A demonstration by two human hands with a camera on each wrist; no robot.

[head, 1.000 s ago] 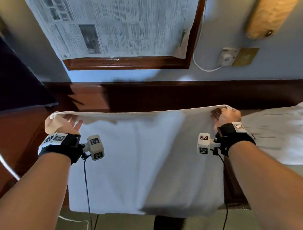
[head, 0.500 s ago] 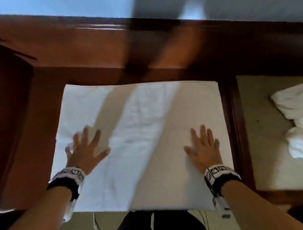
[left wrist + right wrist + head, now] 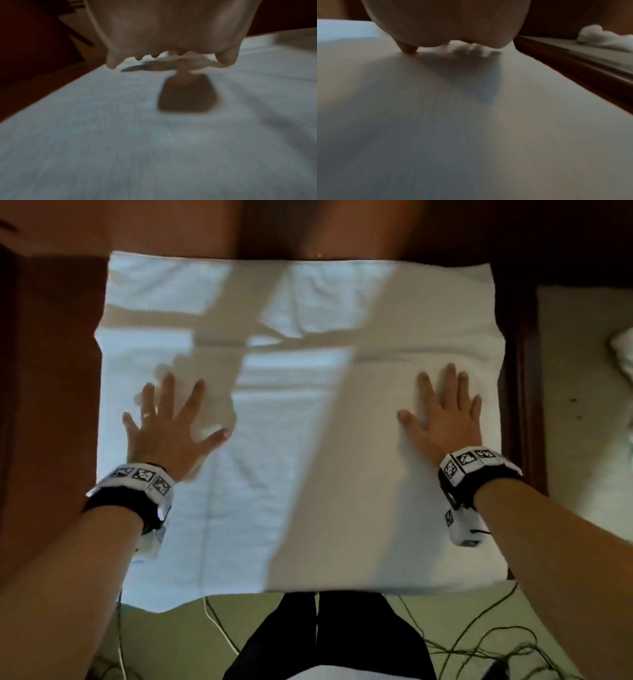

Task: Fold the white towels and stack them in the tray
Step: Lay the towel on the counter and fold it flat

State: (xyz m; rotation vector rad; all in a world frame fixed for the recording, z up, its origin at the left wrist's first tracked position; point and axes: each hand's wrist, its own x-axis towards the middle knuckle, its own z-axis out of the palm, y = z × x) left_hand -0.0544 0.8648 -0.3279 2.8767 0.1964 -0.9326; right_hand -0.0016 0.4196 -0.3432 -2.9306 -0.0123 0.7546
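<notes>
Towel (image 3: 298, 440) lies spread flat on the desk (image 3: 51, 405), near edge hanging off. Left hand (image 3: 164, 433) & right hand (image 3: 445, 422) both flat, fingers splayed, holding nothing. Imo smooth outward to corners w/ even pressure before folding.
</notes>
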